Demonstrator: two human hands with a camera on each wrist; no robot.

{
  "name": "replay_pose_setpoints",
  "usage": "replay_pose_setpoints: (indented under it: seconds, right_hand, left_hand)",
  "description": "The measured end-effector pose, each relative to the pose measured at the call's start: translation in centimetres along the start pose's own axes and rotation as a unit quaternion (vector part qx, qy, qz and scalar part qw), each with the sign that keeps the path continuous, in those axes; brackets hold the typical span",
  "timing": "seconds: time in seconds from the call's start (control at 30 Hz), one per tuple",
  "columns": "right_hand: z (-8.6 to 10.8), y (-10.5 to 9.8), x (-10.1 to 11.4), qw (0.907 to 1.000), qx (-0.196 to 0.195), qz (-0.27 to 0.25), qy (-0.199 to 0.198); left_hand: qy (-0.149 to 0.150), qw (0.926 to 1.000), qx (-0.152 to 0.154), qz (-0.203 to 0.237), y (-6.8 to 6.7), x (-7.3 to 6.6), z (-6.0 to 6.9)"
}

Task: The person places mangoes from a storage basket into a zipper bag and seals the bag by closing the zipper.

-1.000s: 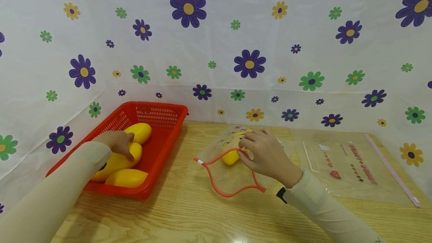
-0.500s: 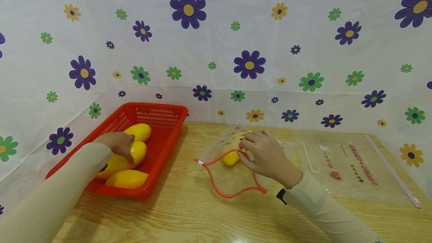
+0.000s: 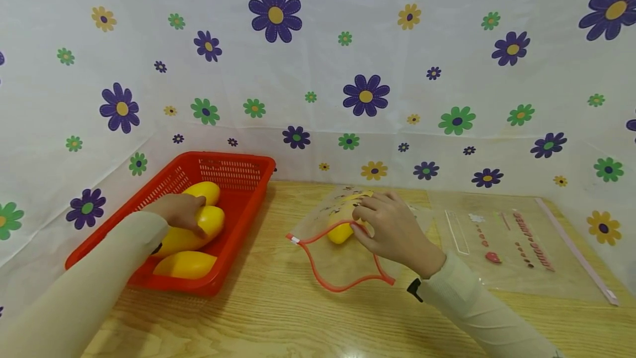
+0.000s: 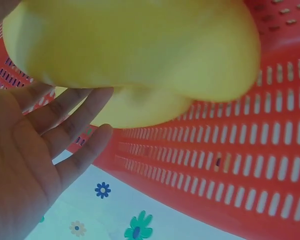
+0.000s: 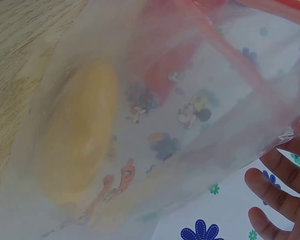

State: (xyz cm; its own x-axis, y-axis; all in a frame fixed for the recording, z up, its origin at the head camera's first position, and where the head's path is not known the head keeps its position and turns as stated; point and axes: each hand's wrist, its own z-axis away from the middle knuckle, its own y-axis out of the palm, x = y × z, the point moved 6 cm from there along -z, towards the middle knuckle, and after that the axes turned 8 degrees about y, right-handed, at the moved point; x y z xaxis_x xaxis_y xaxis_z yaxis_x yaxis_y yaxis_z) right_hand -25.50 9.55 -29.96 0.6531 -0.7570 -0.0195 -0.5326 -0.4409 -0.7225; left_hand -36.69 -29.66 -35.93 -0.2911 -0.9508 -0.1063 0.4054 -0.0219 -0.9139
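Inside the red basket (image 3: 229, 173), the left hand (image 3: 180, 211) grasps a yellow fruit (image 3: 212, 221), its near end lost under hand and sleeve (image 3: 114, 261); the rear fruit (image 3: 207, 191) is partly covered too. Right of the basket, the right hand (image 3: 392, 228) pinches the rim of a clear bag (image 3: 318, 217), where a bagged fruit (image 3: 339, 232) blurs behind cloudy film, its far end hard to make out.

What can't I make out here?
Head view: part of the held yellow object, behind the left hand and sleeve.
Left wrist: part of it, past the top edge.
Right wrist: part of the right hand, past the right edge.
Head: lettering on the flat bag, too small.
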Motion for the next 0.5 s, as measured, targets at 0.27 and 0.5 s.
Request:
replay_pose_setpoints:
  seconds: [0.27, 0.5]
  right_hand:
    - [0.1, 0.0, 0.1, 1.0000, -0.001, -0.002, 0.001]
    - [0.1, 0.1, 0.1, 1.0000, 0.001, -0.003, 0.000]
  left_hand:
    - [-0.003, 1.0000, 0.004, 0.000, 0.3, 1.2, 0.8]
    - [-0.044, 0.9982, 0.022, 0.035, 0.2, 1.6, 1.7]
